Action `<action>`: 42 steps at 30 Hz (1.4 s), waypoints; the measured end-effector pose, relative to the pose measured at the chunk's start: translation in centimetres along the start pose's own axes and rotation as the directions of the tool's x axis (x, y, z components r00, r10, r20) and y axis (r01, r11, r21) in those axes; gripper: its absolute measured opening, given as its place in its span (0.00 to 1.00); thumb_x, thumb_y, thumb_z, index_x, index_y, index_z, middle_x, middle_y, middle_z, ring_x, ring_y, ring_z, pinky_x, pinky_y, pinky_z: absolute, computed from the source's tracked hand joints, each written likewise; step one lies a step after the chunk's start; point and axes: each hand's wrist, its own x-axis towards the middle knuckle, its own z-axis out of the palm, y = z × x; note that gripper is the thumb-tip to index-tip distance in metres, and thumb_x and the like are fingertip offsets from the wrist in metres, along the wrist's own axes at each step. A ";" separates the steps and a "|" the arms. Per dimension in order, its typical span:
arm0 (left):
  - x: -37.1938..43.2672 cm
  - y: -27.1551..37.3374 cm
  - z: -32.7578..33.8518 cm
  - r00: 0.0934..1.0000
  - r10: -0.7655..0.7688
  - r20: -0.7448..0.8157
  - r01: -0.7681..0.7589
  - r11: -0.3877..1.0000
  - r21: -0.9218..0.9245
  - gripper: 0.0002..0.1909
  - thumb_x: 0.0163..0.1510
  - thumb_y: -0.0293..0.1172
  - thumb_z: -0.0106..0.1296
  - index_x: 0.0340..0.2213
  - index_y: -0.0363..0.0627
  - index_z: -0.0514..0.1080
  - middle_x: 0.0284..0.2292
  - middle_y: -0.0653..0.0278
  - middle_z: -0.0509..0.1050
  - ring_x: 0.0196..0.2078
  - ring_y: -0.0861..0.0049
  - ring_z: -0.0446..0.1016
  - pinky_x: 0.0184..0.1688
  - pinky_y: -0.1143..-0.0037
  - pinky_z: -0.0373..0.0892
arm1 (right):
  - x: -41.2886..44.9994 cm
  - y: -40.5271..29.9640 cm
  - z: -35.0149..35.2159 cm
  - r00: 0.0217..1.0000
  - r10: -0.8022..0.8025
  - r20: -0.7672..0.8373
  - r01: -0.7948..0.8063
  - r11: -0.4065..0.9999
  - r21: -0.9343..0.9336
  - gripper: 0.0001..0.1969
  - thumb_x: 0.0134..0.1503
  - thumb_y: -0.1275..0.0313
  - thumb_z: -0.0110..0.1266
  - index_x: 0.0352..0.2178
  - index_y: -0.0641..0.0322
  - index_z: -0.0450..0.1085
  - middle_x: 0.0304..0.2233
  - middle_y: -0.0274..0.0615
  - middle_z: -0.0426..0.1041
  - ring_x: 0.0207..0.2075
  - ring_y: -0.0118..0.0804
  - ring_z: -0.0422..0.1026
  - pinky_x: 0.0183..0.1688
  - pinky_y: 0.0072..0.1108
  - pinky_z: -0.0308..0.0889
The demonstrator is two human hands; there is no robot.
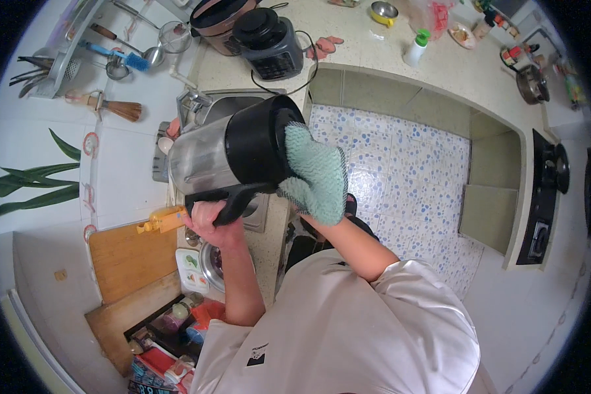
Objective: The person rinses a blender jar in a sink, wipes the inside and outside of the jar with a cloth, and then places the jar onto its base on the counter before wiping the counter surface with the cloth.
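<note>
My left hand [215, 222] grips the black handle of a blender jar [202, 152] with clear walls and a black base. The jar lies on its side in the air above the sink [236, 104], its base turned towards my right arm. A light green textured cloth [320, 167] lies against the base end. My right hand [311, 170] is behind or inside this cloth, so its fingers are hidden; the cloth touches the black base.
A blender motor base [273, 49] with a looping cord stands on the counter beyond the sink. A faucet [194, 101] rises at the sink's wall side. Near my left forearm are a metal bowl [208, 263], a divided white plate [188, 270] and a yellow bottle [165, 219].
</note>
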 end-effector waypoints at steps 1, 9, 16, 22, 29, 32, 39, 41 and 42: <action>-0.5 1.2 -1.3 1.000 -0.003 -0.002 0.003 1.000 0.002 0.26 0.60 0.61 0.30 0.19 0.56 0.56 0.16 0.76 0.59 0.21 0.82 0.61 0.35 0.74 0.65 | -0.2 0.1 0.0 0.999 -0.029 0.032 0.030 0.999 -0.024 0.29 0.48 0.58 0.58 0.51 0.57 0.66 0.52 0.47 0.67 0.55 0.51 0.63 0.59 0.35 0.56; -0.8 0.4 1.0 0.998 0.021 0.062 -0.016 0.997 -0.081 0.17 0.60 0.48 0.44 0.21 0.56 0.58 0.16 0.80 0.60 0.21 0.86 0.62 0.33 0.78 0.64 | 3.1 -0.3 -2.5 0.419 0.321 0.849 -0.185 0.946 -0.266 0.23 0.61 0.52 0.38 0.52 0.46 0.66 0.55 0.37 0.66 0.57 0.43 0.62 0.58 0.35 0.59; 0.1 -1.2 4.1 0.996 -0.058 0.075 0.067 0.991 -0.119 0.18 0.54 0.42 0.50 0.16 0.58 0.55 0.13 0.81 0.56 0.15 0.88 0.57 0.31 0.79 0.62 | 6.2 3.9 1.5 0.682 0.585 0.440 -0.654 0.756 0.008 0.42 0.60 0.39 0.30 0.39 0.76 0.73 0.41 0.63 0.74 0.49 0.56 0.71 0.57 0.30 0.59; 0.0 -0.7 4.0 0.997 -0.055 0.048 0.064 0.972 -0.226 0.18 0.53 0.40 0.51 0.17 0.59 0.54 0.13 0.81 0.57 0.15 0.87 0.56 0.33 0.78 0.61 | 6.2 3.2 0.2 0.528 0.791 0.308 -0.844 0.528 0.090 0.45 0.56 0.35 0.39 0.45 0.77 0.70 0.44 0.55 0.74 0.50 0.44 0.70 0.54 0.24 0.60; 1.0 -1.2 4.0 0.999 -0.025 -0.036 0.017 0.978 -0.206 0.17 0.53 0.38 0.53 0.18 0.58 0.57 0.14 0.80 0.59 0.16 0.87 0.58 0.28 0.81 0.61 | 0.5 3.5 3.8 0.543 0.694 0.473 -0.428 -0.255 0.867 0.22 0.59 0.57 0.54 0.47 0.64 0.69 0.44 0.39 0.72 0.44 0.33 0.71 0.47 0.24 0.67; 1.3 -0.9 3.3 0.999 -0.018 -0.044 0.001 0.933 -0.360 0.17 0.53 0.37 0.53 0.17 0.57 0.57 0.14 0.79 0.59 0.16 0.87 0.58 0.27 0.81 0.61 | -1.4 2.8 5.2 0.519 0.658 0.546 -0.337 -0.429 0.838 0.18 0.59 0.60 0.54 0.45 0.60 0.70 0.41 0.37 0.73 0.39 0.32 0.71 0.41 0.24 0.68; 1.2 -0.1 0.2 0.993 0.020 -0.116 -0.077 0.857 -0.509 0.15 0.55 0.33 0.44 0.15 0.57 0.57 0.12 0.79 0.60 0.15 0.88 0.61 0.27 0.84 0.61 | -2.3 -6.2 3.8 0.649 0.723 0.236 -0.623 0.328 0.710 0.18 0.64 0.58 0.45 0.38 0.65 0.68 0.34 0.33 0.68 0.36 0.32 0.65 0.42 0.26 0.62; 0.9 -0.4 0.3 0.998 0.015 -0.068 -0.047 0.870 -0.490 0.15 0.54 0.31 0.44 0.15 0.57 0.57 0.12 0.78 0.61 0.15 0.89 0.61 0.28 0.84 0.61 | -2.1 -5.8 3.4 0.738 0.647 0.193 -0.593 0.485 0.642 0.16 0.65 0.61 0.44 0.36 0.66 0.68 0.33 0.34 0.68 0.36 0.31 0.65 0.42 0.25 0.62; 0.9 -0.6 0.5 1.000 -0.001 -0.020 -0.008 0.882 -0.471 0.15 0.54 0.30 0.44 0.15 0.57 0.57 0.12 0.78 0.61 0.15 0.89 0.62 0.28 0.83 0.61 | -2.6 -4.2 3.7 0.787 0.577 0.219 -0.530 0.450 0.718 0.15 0.64 0.63 0.46 0.37 0.66 0.68 0.35 0.35 0.70 0.37 0.30 0.66 0.42 0.25 0.63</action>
